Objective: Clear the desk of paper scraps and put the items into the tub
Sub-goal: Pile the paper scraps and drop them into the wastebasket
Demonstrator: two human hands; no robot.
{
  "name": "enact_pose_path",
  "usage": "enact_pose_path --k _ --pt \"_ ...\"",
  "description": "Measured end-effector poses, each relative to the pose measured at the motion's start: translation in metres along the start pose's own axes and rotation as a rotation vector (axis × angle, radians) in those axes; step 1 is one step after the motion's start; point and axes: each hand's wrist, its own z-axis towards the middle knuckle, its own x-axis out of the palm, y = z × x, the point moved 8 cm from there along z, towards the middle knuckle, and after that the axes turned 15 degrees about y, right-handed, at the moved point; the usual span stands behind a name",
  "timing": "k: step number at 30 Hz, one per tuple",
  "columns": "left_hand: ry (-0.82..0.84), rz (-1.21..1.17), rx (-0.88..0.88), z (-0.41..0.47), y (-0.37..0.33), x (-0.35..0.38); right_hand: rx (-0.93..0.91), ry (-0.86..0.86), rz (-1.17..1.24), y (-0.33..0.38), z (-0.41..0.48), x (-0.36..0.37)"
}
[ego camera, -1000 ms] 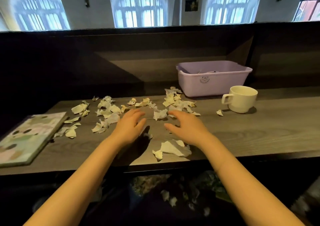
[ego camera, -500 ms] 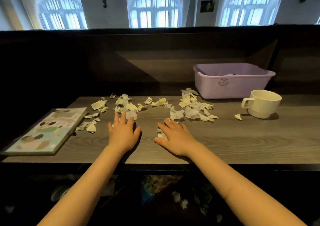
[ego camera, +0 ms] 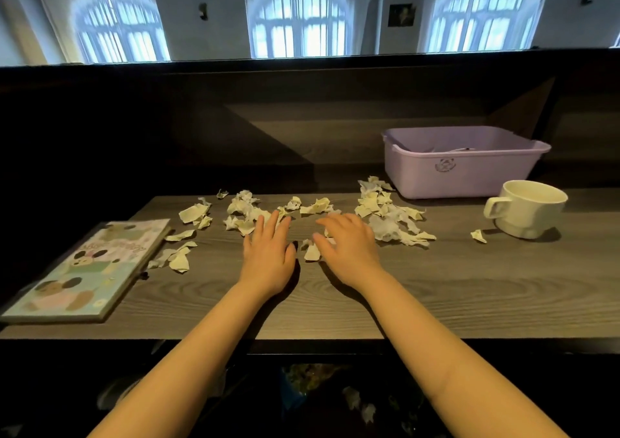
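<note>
Several torn pale paper scraps [ego camera: 389, 216] lie in a band across the far half of the dark wood desk [ego camera: 469, 290]. My left hand [ego camera: 268, 253] rests flat, palm down, fingers spread, its fingertips at the scraps near the middle. My right hand [ego camera: 347, 248] lies beside it, palm down with fingers apart, covering a few scraps; one scrap [ego camera: 312, 252] shows between the two hands. The lilac tub [ego camera: 459, 172] stands at the back right, something thin inside it. A white mug [ego camera: 525, 208] sits right of the scraps. A pastel picture book [ego camera: 87, 270] lies at the left.
One loose scrap [ego camera: 478, 235] lies just left of the mug. A dark raised back panel [ego camera: 302, 129] runs behind the desk. Below the front edge, the dark floor holds more scraps [ego camera: 362, 404].
Both hands have slid forward across the desk toward the band of scraps and flattened out. The larger scraps near the front edge are no longer on the desk. The view shifted left.
</note>
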Motion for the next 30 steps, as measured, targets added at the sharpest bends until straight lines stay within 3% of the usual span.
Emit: enact_pose_path --k 3,9,17,20,24,26,28,30 --pt "0.043 0.002 0.055 0.005 -0.021 0.010 0.118 -0.129 0.074 -0.025 -0.005 -0.030" --pt "0.153 0.155 0.163 0.022 -0.052 0.029 0.387 -0.190 -0.086 -0.114 -0.032 -0.063" --pt "0.143 0.123 0.157 0.028 -0.053 0.032 0.745 -0.016 -0.017 -0.185 -0.049 -0.048" --pt "0.148 0.115 0.151 0.028 -0.054 0.032 0.708 0.050 0.028 -0.187 -0.043 -0.039" --pt "0.149 0.112 0.138 0.031 -0.053 0.033 0.473 0.103 0.082 -0.161 -0.029 -0.028" --pt "0.132 0.100 0.137 0.030 -0.053 0.032 0.422 0.018 0.118 -0.154 -0.029 -0.036" --pt "0.122 0.093 0.136 0.030 -0.053 0.031 0.502 -0.126 0.035 -0.161 -0.036 -0.053" --pt "0.122 0.096 0.135 0.030 -0.054 0.031 0.697 -0.127 0.009 -0.180 -0.046 -0.059"
